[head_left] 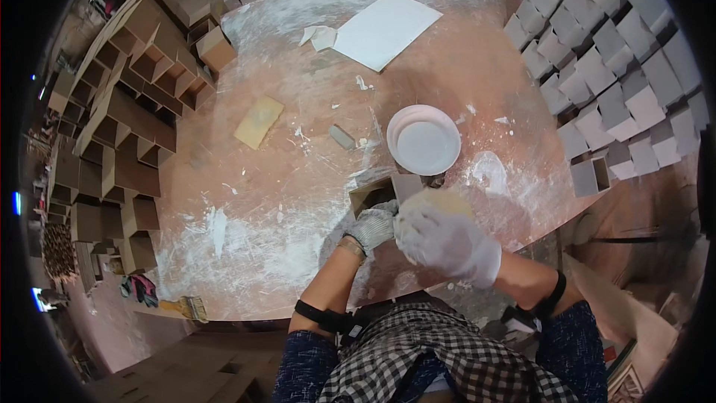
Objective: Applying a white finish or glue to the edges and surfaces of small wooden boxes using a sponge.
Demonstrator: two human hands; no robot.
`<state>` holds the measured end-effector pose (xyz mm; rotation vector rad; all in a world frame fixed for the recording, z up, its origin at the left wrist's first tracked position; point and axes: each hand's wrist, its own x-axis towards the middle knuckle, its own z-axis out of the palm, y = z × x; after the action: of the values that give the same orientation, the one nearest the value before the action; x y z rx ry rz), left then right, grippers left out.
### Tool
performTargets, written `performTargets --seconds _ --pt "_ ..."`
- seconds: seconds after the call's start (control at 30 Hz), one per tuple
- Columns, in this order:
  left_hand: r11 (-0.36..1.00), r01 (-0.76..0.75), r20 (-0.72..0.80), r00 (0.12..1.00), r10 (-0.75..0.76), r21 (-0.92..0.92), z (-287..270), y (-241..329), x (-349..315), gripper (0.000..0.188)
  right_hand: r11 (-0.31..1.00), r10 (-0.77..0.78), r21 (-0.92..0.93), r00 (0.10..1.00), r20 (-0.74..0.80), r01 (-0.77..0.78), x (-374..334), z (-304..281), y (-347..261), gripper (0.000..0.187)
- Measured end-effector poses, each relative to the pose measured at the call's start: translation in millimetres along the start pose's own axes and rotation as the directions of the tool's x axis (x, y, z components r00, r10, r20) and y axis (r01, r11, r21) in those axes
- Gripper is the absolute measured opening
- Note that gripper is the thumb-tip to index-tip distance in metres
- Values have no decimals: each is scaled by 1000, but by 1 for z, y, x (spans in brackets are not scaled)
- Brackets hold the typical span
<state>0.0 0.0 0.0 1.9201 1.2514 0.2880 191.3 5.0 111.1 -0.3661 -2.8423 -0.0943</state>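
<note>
At the near middle of the table, my left hand point(374, 225) in a grey knit glove grips a small open cardboard box point(363, 198). One side of this box is pale grey. My right hand point(447, 245), in a white glove and smeared by motion, is closed on a pale yellow sponge point(450, 203) just right of the box. The sponge's outline is blurred, and the hand hides part of it. Just beyond the box stands a round bowl point(424, 139) with whitish liquid inside.
On the white-smeared table point(298, 172) lie a yellow pad point(259, 122), a small grey block point(341, 136) and a white sheet point(388, 30). Brown boxes point(119, 123) are stacked left; grey-coated boxes point(623, 67) are stacked right. A brush point(186, 308) lies at the near-left edge.
</note>
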Motion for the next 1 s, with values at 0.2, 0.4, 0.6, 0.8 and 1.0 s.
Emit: performTargets --seconds 0.2,0.4,0.6,0.8,1.0 --pt "978 -23 -86 996 5 -207 4 -5 -8 39 999 39 30 997 -61 -37 15 -10 0 33" --pt "993 -65 -160 986 49 -96 25 -22 5 36 998 19 -66 996 83 -14 47 -32 42 30" --pt "966 -123 -195 966 169 228 52 -37 31 40 970 191 -159 981 41 -183 49 24 38 28" --pt "999 42 -50 998 -42 -5 6 4 0 39 996 94 -7 996 9 -94 -2 -6 -16 33" --pt "929 -51 118 993 9 365 -8 8 -19 31 706 242 674 968 62 -219 -31 -46 -15 40"
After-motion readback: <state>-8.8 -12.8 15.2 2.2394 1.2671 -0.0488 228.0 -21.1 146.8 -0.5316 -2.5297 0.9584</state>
